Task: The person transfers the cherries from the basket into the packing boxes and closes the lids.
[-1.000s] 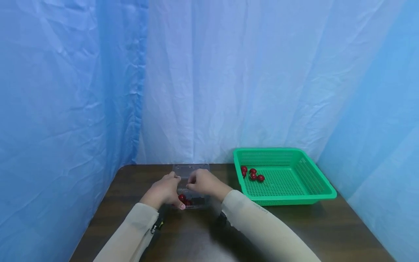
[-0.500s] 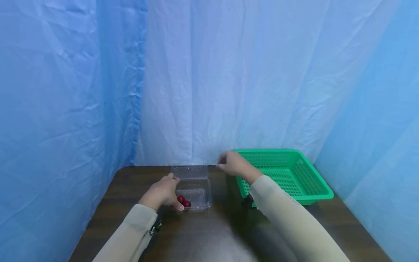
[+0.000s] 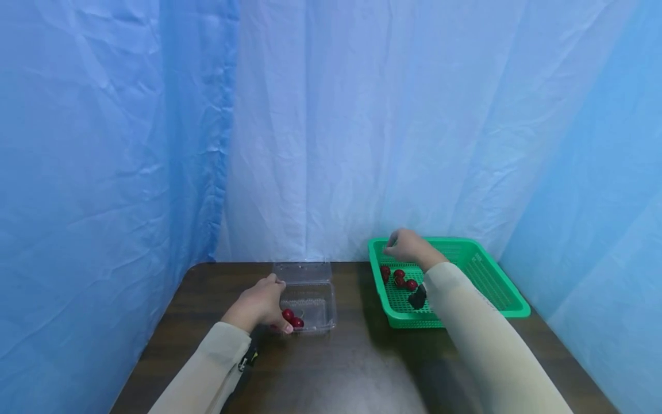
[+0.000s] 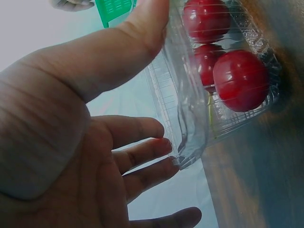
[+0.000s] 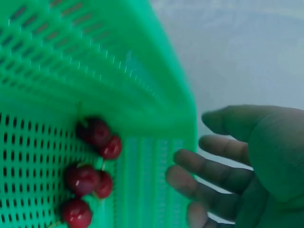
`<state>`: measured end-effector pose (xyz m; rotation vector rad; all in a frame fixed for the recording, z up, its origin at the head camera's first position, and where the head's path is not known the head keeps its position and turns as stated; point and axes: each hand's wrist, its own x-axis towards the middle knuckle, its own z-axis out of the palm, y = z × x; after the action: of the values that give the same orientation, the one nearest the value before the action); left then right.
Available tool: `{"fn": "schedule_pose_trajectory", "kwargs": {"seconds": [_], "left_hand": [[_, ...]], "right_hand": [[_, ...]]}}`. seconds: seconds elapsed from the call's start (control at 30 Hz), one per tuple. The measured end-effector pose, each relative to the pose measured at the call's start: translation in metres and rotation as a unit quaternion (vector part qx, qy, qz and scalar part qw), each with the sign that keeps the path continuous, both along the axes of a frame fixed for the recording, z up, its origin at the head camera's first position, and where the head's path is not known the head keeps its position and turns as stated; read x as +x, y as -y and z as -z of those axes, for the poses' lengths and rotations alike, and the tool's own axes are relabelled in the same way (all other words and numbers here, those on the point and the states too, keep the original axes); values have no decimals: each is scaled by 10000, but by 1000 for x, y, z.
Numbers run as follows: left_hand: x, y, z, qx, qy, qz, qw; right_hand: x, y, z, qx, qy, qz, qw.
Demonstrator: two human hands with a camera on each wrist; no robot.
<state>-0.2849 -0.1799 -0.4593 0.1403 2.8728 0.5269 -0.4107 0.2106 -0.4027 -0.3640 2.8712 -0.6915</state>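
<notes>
My left hand [image 3: 258, 305] rests at the left side of a clear plastic clamshell box [image 3: 318, 310], its lid [image 3: 302, 272] tipped back. In the left wrist view its thumb touches the box wall, while the loosely extended fingers [image 4: 142, 154] touch or nearly touch a corner. Red cherries [image 4: 241, 80] lie inside the box; the hand partly covers them in the head view. My right hand [image 3: 408, 247] hovers over the back left of a green basket [image 3: 455, 319], holding nothing, with loosely bent fingers [image 5: 190, 183]. Several cherries [image 5: 81, 179] with stems lie below it.
A dark wooden table [image 3: 331, 374] bears both containers, the box left of the basket with a gap between. Blue-white curtains [image 3: 305, 126] hang behind and at both sides. The basket's raised rim [image 3: 380, 293] stands between its cherries and the box.
My right hand has moved right, from above the clear box to over the green basket. My left hand stays at the box.
</notes>
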Motion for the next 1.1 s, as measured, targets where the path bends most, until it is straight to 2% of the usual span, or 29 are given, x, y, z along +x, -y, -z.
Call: {"fn": "schedule_pose_trajectory", "kwargs": {"seconds": [0.13,0.3,0.4,0.73,0.87,1.1], "left_hand": [[0,-1,0,-12,13,1,10000],[1,0,1,-12,24,-11,10000],[1,-1,0,-16,15,-16,10000],[3,-2,-1,21,5,-44,10000],[3,0,-2,8,16,-35,10000],[3,1,-3,37,-3,2,10000]], "right_hand": [[-7,-18,9,33,469,-45,9989],[-8,-37,21,97,1140,198,9932],[-7,-44,29,118,1347,249,9905],[0,-50,45,597,1573,415,9849],[5,-50,44,545,1667,482,9833],[24,-49,35,427,1496,565,9862]]}}
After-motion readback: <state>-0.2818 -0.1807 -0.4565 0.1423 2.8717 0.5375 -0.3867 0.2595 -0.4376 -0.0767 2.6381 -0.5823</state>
